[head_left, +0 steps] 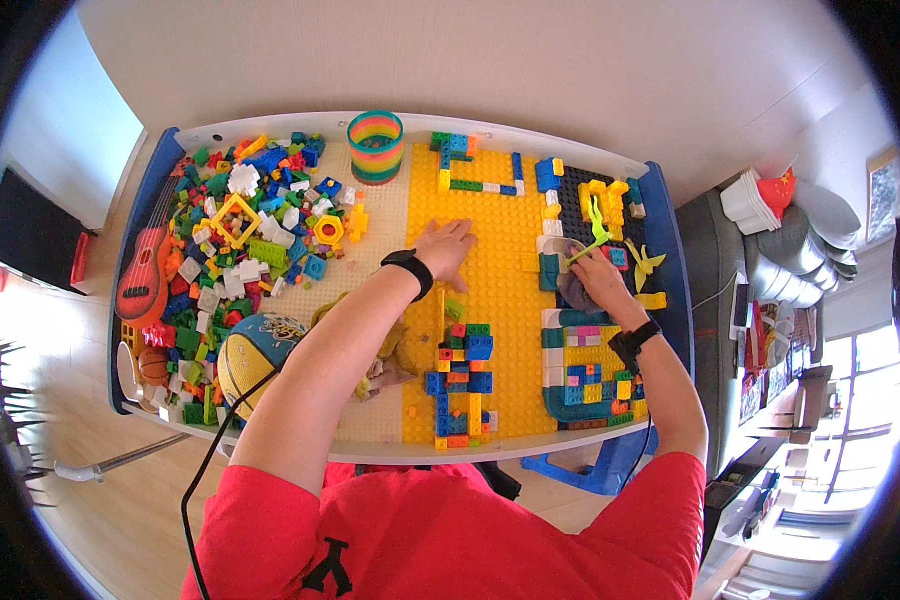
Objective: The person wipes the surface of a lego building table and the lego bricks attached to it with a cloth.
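Observation:
My left hand (445,250) lies spread, palm down, on the yellow studded baseplate (502,300), holding nothing. On the right, my right hand (597,276) is at a small clear cup (562,246) with something greyish-purple below it; its fingers touch the cup's edge and a lime-green plastic plant piece (598,225). Whether the fingers grip either one is hard to tell. A black baseplate (576,202) with yellow bricks (604,201) lies beyond this hand. Nearer me stands a multicoloured brick structure (461,382), and a brick outline (484,186) sits at the far edge.
Loose bricks (270,225) fill the table's left side, beside a red toy guitar (144,270). A rainbow spring toy (376,148) stands at the back. A yellow and blue basketball (259,356) and a crumpled yellowish thing (390,352) lie near my left forearm. A raised white rim (450,126) borders the table.

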Motion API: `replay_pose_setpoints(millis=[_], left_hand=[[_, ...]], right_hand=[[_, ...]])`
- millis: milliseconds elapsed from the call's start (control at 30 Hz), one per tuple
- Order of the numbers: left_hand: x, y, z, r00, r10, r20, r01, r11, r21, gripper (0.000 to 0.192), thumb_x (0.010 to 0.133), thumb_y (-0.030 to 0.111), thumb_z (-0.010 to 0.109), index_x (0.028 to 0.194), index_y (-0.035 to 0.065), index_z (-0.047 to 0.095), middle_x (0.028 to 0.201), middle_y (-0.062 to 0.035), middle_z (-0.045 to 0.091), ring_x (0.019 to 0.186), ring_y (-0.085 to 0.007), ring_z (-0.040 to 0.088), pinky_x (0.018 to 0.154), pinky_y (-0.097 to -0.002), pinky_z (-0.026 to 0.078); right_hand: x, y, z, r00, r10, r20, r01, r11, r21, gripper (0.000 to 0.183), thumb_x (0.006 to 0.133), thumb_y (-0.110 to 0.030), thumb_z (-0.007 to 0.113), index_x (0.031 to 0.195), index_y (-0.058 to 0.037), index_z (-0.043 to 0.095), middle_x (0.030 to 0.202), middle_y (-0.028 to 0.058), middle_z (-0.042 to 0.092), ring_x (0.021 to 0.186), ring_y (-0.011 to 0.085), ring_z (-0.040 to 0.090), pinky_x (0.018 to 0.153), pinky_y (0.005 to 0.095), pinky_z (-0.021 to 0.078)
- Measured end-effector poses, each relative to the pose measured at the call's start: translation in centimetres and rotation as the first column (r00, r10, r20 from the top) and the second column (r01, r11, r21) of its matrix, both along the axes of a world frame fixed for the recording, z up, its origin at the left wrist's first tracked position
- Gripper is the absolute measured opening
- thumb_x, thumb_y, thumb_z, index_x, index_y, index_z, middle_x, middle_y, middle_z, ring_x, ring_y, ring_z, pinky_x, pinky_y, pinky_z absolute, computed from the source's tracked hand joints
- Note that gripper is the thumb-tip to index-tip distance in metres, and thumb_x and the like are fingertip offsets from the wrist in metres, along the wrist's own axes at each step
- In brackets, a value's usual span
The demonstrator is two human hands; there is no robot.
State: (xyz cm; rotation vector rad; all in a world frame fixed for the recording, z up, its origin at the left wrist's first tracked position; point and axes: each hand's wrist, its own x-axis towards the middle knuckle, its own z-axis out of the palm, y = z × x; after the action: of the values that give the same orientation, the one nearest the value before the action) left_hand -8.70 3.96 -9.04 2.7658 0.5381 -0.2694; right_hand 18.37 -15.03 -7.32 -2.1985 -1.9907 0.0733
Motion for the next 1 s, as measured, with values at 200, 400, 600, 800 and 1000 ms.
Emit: replay_pose_setpoints(millis=[200, 400, 600, 800, 1000], left_hand=[[-0.3, -0.1, -0.2, 1.0, 0.015, 0.002, -0.015, 1.0, 0.001, 0.093, 0.061, 0.045, 0.078, 0.135, 0.0067, 0.037, 0.147, -0.0133, 0.024, 0.137, -0.0266, 0.02, 0.107, -0.0516, 0.023], [-0.5, 0.0, -0.2, 1.0, 0.016, 0.016, -0.016, 1.0, -0.004, 0.093, 0.061, 0.044, 0.078, 0.135, 0.0066, 0.037, 0.147, -0.0131, 0.023, 0.137, -0.0267, 0.02, 0.107, -0.0515, 0.022], [-0.1, 0.0, 0.0, 1.0, 0.012, 0.002, -0.012, 1.0, -0.004, 0.093, 0.061, 0.045, 0.078, 0.135, 0.0065, 0.036, 0.148, -0.0132, 0.023, 0.138, -0.0269, 0.019, 0.108, -0.0511, 0.022], [-0.4, -0.1, -0.7, 0.999, 0.008, 0.038, -0.008, 1.0, 0.002, 0.093, 0.061, 0.046, 0.078, 0.135, 0.0065, 0.036, 0.146, -0.0145, 0.024, 0.136, -0.028, 0.021, 0.107, -0.0518, 0.022], [-0.6, 0.0, -0.5, 1.0, 0.002, 0.016, -0.002, 1.0, 0.006, 0.092, 0.061, 0.046, 0.077, 0.134, 0.0073, 0.036, 0.145, -0.0157, 0.025, 0.135, -0.0298, 0.024, 0.106, -0.0523, 0.023]], right_hand=[[-0.6, -0.6, 0.4, 0.99, 0.027, 0.136, -0.021, 0.999, -0.048, 0.013, 0.082, -0.013, 0.055, 0.091, -0.0054, 0.062, 0.092, 0.0124, 0.054, 0.085, 0.0319, 0.057, 0.07, 0.0419, 0.048], [-1.5, -0.8, 2.1, 0.982, -0.006, 0.19, 0.029, 0.993, -0.116, 0.012, 0.081, -0.012, 0.055, 0.089, -0.0062, 0.063, 0.09, 0.0121, 0.055, 0.081, 0.0314, 0.058, 0.068, 0.0407, 0.0485], [-2.1, -1.1, 1.3, 0.987, -0.009, 0.159, 0.005, 1.0, 0.021, 0.014, 0.081, -0.01, 0.055, 0.091, -0.0067, 0.064, 0.09, 0.0115, 0.056, 0.082, 0.03, 0.058, 0.07, 0.039, 0.0494], [-4.5, -1.6, 2.8, 0.958, 0.157, 0.24, -0.149, 0.988, -0.051, 0.013, 0.08, -0.012, 0.054, 0.09, -0.0074, 0.062, 0.089, 0.01, 0.056, 0.083, 0.029, 0.06, 0.065, 0.039, 0.0519], [-6.0, -0.6, 2.2, 0.921, 0.007, 0.389, -0.027, 0.999, 0.046, 0.024, 0.081, -0.013, 0.054, 0.104, -0.0053, 0.056, 0.088, 0.0116, 0.056, 0.078, 0.0264, 0.061, 0.06, 0.0366, 0.0527]])
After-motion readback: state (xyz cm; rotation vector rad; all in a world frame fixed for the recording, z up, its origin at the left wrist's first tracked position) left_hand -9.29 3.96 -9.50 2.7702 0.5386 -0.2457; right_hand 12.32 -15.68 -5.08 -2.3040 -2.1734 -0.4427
